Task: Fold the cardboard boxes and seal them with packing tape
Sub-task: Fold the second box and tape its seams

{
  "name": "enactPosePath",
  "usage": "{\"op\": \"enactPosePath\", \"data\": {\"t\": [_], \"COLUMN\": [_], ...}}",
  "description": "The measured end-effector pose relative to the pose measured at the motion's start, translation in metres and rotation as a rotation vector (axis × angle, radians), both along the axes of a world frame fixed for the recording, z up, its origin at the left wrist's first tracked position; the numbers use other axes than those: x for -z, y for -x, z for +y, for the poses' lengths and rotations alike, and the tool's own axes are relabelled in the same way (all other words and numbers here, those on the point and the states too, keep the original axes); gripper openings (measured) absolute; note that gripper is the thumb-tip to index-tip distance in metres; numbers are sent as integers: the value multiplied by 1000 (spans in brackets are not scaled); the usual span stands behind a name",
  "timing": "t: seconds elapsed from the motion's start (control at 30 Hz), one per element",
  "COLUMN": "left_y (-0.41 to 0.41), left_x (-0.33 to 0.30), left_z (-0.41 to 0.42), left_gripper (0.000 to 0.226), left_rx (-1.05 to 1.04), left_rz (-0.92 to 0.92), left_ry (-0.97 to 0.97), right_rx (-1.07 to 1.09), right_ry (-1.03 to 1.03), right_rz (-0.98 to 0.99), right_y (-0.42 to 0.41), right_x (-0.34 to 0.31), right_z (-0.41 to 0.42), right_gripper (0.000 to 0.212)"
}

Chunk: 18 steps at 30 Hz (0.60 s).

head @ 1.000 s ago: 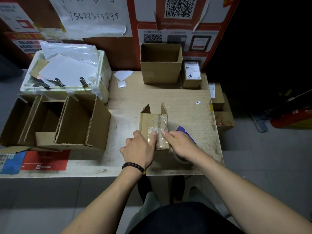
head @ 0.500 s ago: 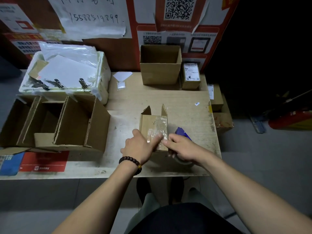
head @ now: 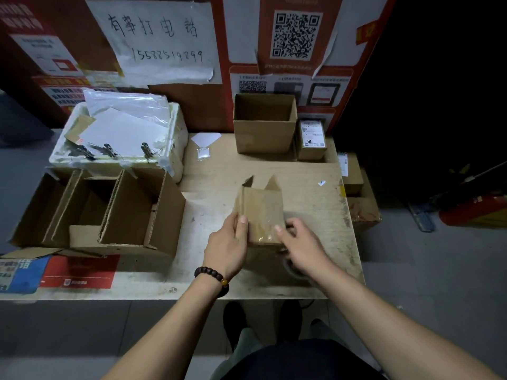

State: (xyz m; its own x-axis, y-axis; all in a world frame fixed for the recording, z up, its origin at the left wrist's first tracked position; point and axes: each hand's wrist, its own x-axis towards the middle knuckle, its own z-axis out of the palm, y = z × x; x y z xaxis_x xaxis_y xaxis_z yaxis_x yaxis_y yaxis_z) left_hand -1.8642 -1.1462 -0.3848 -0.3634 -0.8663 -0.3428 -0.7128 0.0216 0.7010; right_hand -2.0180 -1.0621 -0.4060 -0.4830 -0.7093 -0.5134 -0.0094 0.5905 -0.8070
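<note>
At the frame's centre, a small cardboard box stands on the tabletop; the left hand grips its left edge, the right hand pinches its right side.

Table: small box near front centre, left hand at its left side, right hand at its right. Open boxes left; tray of papers behind them. Open carton at rear, labelled box just right. Possibly tape roll under right hand.
</note>
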Motion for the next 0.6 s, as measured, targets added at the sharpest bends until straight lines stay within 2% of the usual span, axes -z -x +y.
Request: {"op": "enactPosePath", "data": {"t": [0.07,0.1,0.13,0.2,0.27,0.3,0.37,0.4,0.47,0.53,0.6], "left_y": [-4,-8,-14,-25,-35,-38,-41,-41,-40,-35,-29], "left_x": [-16,-20,-22,-21,-23,-23,-19,-19,-14,-15,-15], "left_z": [-4,-8,-13,-26,-34,-35,-34,-30,-26,-24,-18], "left_gripper": [41,40,45,80,110,112,86,76,77,98,110], "left_rx": [-42,-77,-127,-238,-364,-393,-352,-329,-318,-278,-203], "left_rz": [146,201,227,181,325,468,708,776,794,636,346], "left_ry": [40,63,90,55,-229,-416,-723,-773,-681,-426,-84], "right_rx": [210,281,310,353,395,404,380,362,293,220,175], "right_ry": [127,183,226,277,288,283,279,266,179,31,-73], "right_rz": [-289,-422,-517,-671,-799,-852,-927,-925,-805,-442,20], "right_y": [11,19,28,44,55,58,58,55,45,37,32], "right_x": [-10,-15,-18,-19,-16,-14,-14,-14,-14,-12,-12], "right_z": [0,1,5,11,14,16,19,18,14,6,2], "right_gripper": [12,14,19,28,34,33,33,33,32,23,16]}}
